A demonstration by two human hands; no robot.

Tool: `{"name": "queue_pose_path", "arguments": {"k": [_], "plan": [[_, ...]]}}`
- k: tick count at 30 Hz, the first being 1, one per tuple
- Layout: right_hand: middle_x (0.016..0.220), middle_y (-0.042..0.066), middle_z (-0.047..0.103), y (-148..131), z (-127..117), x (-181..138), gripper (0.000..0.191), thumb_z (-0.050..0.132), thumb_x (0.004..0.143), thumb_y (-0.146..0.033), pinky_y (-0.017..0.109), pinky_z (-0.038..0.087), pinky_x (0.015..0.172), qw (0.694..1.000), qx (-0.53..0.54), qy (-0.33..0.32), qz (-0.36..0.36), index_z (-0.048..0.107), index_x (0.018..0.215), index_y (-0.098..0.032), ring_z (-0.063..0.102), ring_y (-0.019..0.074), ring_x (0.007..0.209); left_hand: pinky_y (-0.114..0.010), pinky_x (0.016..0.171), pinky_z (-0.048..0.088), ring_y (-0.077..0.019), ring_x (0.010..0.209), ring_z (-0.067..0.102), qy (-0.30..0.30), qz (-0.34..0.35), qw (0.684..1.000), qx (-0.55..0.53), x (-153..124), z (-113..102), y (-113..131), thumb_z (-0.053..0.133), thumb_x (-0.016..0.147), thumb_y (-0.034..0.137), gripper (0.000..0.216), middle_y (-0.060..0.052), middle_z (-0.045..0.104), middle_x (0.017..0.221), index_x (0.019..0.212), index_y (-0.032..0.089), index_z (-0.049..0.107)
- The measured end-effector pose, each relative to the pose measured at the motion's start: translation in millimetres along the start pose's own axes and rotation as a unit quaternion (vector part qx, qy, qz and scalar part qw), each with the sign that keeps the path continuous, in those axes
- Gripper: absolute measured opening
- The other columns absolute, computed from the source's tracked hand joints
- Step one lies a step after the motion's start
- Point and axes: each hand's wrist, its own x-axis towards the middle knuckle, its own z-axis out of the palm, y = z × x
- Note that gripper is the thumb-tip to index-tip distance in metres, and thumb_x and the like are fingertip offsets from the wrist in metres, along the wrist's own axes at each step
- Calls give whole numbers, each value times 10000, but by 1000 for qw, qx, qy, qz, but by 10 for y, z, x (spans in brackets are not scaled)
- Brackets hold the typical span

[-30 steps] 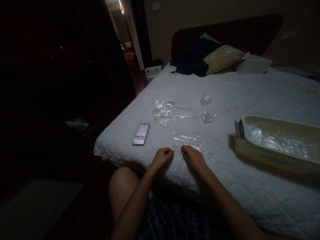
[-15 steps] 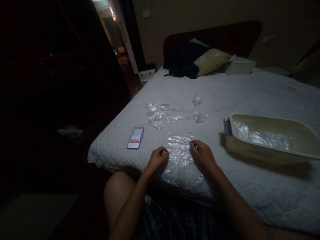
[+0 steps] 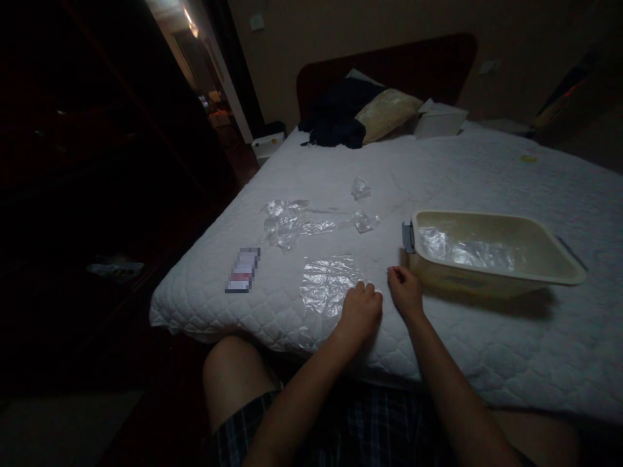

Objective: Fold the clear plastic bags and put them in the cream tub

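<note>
Clear plastic bag [image 3: 321, 285], one, is lying flat and creased on a white quilted bedspread [image 3: 525, 350], the left hand [image 3: 363, 308] curling over its right edge, any pinch hidden. Right hand [image 3: 406, 292], fingers bending toward the thumb, hold untellable, is sitting just beside a beige tub [image 3: 511, 287]; crumpled plastic pieces [image 3: 286, 224] are lying beyond the bag.

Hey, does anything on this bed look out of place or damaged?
The beige plastic bin seems an odd thing to have on a bed. Crumpled clear plastic lies scattered left of it, and dark fabric is bunched beside a yellowish pillow. I see no spill or damage, though it's dim.
</note>
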Motion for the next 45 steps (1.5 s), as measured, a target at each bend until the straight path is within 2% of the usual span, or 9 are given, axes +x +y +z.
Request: {"name": "queue_pose_path", "arguments": {"k": [7,13,17,21,26,31,36,42,45], "plan": [[632,20,570,-13,-29,-4,330,461,749,-440,248,404,574,1000,12,-13,3,605,771,-144,506,139,579,-367,750,371,-235,861,486,-29,10,998,62,185,181,198,410,806,124,194,-128,565,851,864,94,593],[650,29,582,-39,-40,-17,333,454,755,-437,252,398,585,1000,2,-16,1,608,770,-142,513,142,589,-361,753,373,-223,840,507,-22,-17,999,32,176,117,184,420,801,130,176,-115,582,844,849,111,588],[651,31,583,-43,-38,-24,336,449,757,-437,253,400,583,1000,-1,-21,-6,607,775,-141,512,143,589,-311,739,387,-196,817,524,36,-85,994,-62,111,-10,73,418,812,202,189,-88,592,823,819,143,598],[648,29,581,-33,-26,-22,320,435,770,-415,249,401,576,999,-7,-23,-21,606,772,-144,507,139,582,-268,745,393,-167,821,545,96,-187,963,-170,50,-126,-147,409,815,236,219,-60,616,860,851,165,612],[694,46,593,-156,-37,-88,289,428,788,-372,268,407,619,994,-54,-25,-90,611,785,-149,514,147,614,-260,739,397,-166,812,565,98,-276,926,-238,-1,-147,-428,443,782,244,217,-54,639,884,854,168,632],[755,51,591,-450,-39,-255,240,425,820,-321,258,408,666,971,-63,-120,-195,603,827,-161,526,141,666,-247,707,394,-165,782,576,84,-288,921,-248,-7,-83,-546,445,777,257,221,-65,649,846,799,162,644],[873,59,601,-554,70,-322,238,411,831,-294,275,421,724,951,-61,-216,-212,583,947,-176,554,156,783,-242,678,383,-163,762,575,69,-293,924,-238,-4,-49,-616,431,791,256,230,-69,646,828,815,170,643],[876,59,597,-445,164,-298,224,447,812,-292,299,423,745,941,-75,-250,-214,580,949,-175,550,171,822,-253,704,373,-173,819,559,100,-295,940,-139,-40,-75,-664,383,827,254,249,-75,618,888,885,172,610],[875,55,594,-449,164,-293,219,477,795,-315,297,424,733,941,-69,-255,-213,583,930,-180,545,170,819,-248,748,375,-160,851,538,120,-227,960,-116,-52,-94,-638,382,833,255,228,-59,592,912,919,180,580]]}}
